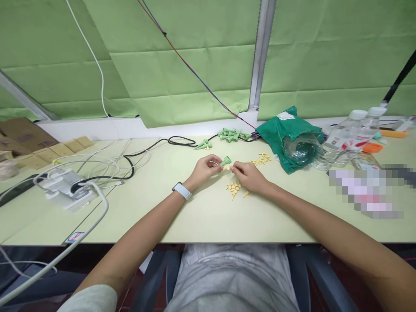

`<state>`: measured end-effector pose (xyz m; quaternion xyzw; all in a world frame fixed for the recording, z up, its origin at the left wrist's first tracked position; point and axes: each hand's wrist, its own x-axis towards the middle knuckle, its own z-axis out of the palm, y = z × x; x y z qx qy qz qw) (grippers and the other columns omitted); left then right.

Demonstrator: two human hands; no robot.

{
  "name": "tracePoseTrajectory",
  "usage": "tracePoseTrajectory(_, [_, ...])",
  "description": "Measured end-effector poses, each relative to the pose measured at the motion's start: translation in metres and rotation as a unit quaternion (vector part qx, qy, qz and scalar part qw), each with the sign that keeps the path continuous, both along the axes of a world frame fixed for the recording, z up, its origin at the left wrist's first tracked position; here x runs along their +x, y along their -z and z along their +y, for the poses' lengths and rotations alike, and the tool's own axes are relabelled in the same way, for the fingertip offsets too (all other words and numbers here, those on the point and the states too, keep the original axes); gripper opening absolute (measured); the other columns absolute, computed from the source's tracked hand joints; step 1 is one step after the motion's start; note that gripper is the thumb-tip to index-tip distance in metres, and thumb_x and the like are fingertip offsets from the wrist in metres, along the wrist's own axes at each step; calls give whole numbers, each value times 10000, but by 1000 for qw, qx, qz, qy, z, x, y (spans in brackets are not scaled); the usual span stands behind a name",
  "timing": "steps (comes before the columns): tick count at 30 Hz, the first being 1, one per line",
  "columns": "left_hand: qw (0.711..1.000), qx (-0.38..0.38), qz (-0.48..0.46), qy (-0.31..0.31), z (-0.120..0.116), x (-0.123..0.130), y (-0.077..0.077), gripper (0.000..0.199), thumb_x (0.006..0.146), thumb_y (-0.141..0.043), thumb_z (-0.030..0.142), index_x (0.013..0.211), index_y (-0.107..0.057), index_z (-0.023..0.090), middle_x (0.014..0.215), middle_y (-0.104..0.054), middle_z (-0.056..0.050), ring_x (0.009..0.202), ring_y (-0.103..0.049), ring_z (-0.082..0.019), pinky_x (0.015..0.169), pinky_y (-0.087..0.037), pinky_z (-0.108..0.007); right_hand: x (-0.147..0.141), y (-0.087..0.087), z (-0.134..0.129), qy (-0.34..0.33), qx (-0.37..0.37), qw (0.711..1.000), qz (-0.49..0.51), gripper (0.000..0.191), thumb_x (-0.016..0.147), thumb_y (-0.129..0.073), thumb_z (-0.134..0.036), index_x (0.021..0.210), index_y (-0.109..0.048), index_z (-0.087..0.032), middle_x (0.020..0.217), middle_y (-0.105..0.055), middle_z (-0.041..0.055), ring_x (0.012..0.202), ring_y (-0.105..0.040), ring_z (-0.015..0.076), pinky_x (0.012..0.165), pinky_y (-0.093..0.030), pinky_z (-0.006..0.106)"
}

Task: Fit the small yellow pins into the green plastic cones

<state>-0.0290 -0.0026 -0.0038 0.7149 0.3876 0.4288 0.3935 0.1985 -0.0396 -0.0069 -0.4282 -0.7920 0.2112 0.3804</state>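
Between the fingers of my left hand [208,169] is a green cone-shaped piece [225,160], its wide end pointing up and right. My right hand [248,174] pinches a small yellow piece [227,167] against the underside of the cone. Whether the two are joined cannot be made out. Just below my hands lies a loose group of small yellow pieces [234,188], and a second yellow group [261,159] lies beyond my right hand. Farther back are a pile of green cones [232,134] and a few green cones with yellow bits [204,144].
A dark green bag [287,138] and clear plastic bottles [344,138] stand at the back right. To the left, a white power strip [69,190] sits among tangled white and black cables. Small tan boxes [60,149] line the back left. The table's front edge runs below my forearms.
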Motion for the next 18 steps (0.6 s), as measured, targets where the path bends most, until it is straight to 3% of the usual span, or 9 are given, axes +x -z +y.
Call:
tracePoseTrajectory(5, [971,116,167,-130,28,-26,5,218,826,-735,393,944,-773,214,938,-788,-56,844,-704,-223,802,-555,-355,6,-1,4,32,47,996,-72,292,1031,-461,-324,766,-524,-218,660,-563,-9,629,-500,155,631,-286,287])
tracePoseTrajectory(8, [952,119,212,-186,47,-42,8,210,811,-718,371,935,-787,216,952,-797,-58,839,-708,-229,791,-549,-347,8,0,7,41,54,992,-111,294,1033,-453,-300,765,-539,-214,670,-582,8,635,-504,161,633,-279,288])
tracePoseTrajectory(13, [931,108,215,-273,79,-68,7,193,777,-710,304,922,-783,198,930,-802,-66,840,-718,-242,804,-546,-353,9,3,10,48,57,988,-133,293,1034,-454,-297,778,-568,-213,678,-601,18,638,-505,167,623,-258,285])
tracePoseTrajectory(18, [907,92,148,-384,114,-81,-4,192,788,-736,321,894,-738,161,960,-792,-104,901,-713,-255,871,-549,-384,10,3,10,54,55,986,-149,292,1041,-453,-311,825,-622,-212,709,-639,29,652,-525,176,626,-254,291])
